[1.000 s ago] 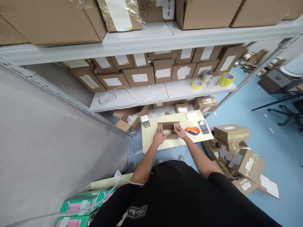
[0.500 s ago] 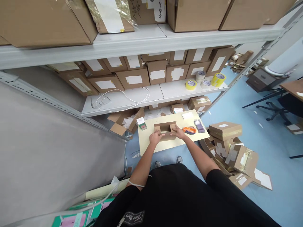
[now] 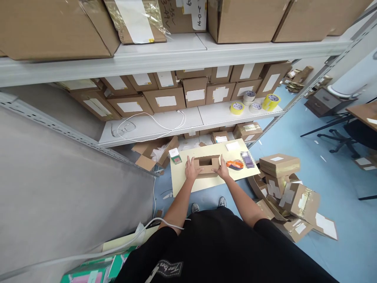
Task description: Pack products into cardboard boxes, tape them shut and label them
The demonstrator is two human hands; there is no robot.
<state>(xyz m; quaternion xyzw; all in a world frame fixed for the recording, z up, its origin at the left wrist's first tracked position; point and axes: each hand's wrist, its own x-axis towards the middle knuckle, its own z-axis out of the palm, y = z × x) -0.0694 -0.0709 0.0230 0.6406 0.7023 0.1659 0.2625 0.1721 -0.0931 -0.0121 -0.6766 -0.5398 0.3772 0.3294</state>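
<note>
A small brown cardboard box (image 3: 206,170) stands on the cream tabletop (image 3: 188,188), its top open and dark inside. At its left end is my left hand (image 3: 191,169), fingers upright along the outside and thumb laid over the near side. My right hand (image 3: 223,169) grips the opposite end the same way. Between them the two hands hold the box. Just right of it lies an orange and dark tape dispenser (image 3: 235,164), beside a purple item (image 3: 247,160) that is partly pixelated. A small white and green box (image 3: 175,156) stands to the left.
Metal shelving (image 3: 165,62) with labelled cartons rises beyond the table. Tape rolls (image 3: 237,108) and a white cable (image 3: 153,118) rest on its middle shelf. Cartons (image 3: 300,200) are heaped on the floor at right. An open carton (image 3: 157,153) sits left of the table.
My hands have shifted from the box's end flaps to its outer ends, with fingers now pointing up. The end flaps now sit lower or folded in.
</note>
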